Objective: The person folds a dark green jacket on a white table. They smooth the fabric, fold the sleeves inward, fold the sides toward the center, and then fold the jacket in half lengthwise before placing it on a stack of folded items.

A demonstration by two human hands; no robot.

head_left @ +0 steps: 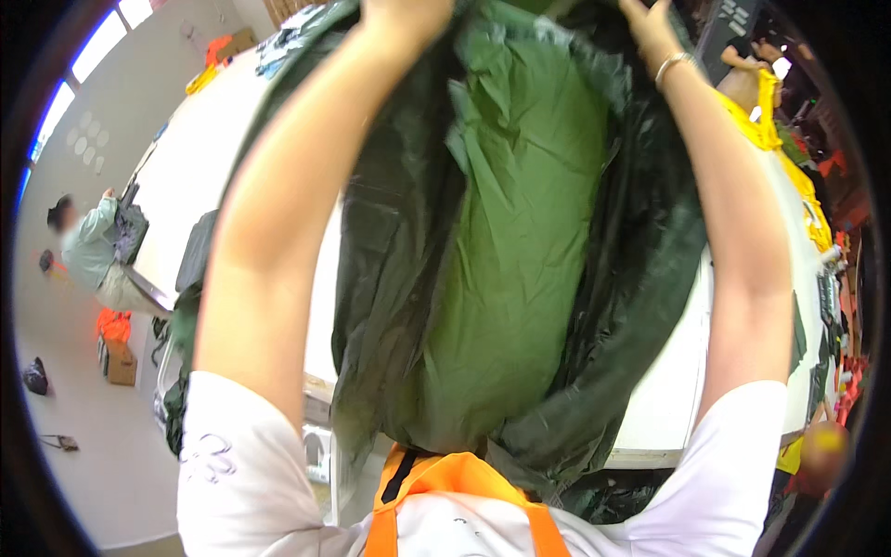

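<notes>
A dark green coat (pixel 520 213) of thin, wrinkled fabric hangs spread in front of me, its lighter green inside showing between two darker front panels. Its lower end reaches down to my waist. Up at the top edge of the picture, my left hand (pixel 408 13) is at the coat's left side, with its fingers cut off from view. On the opposite side my right hand (pixel 653 35), wearing a bracelet (pixel 672 65), is closed on the coat's upper edge. Both my arms are stretched far forward.
The coat lies over a white table (pixel 664 399). Yellow fabric (pixel 766 111) lies along the right side, near another person's arm (pixel 742 70). A co-worker (pixel 93 237) stands at the far left beside dark fabric (pixel 130 227). A cardboard box (pixel 121 362) sits on the floor.
</notes>
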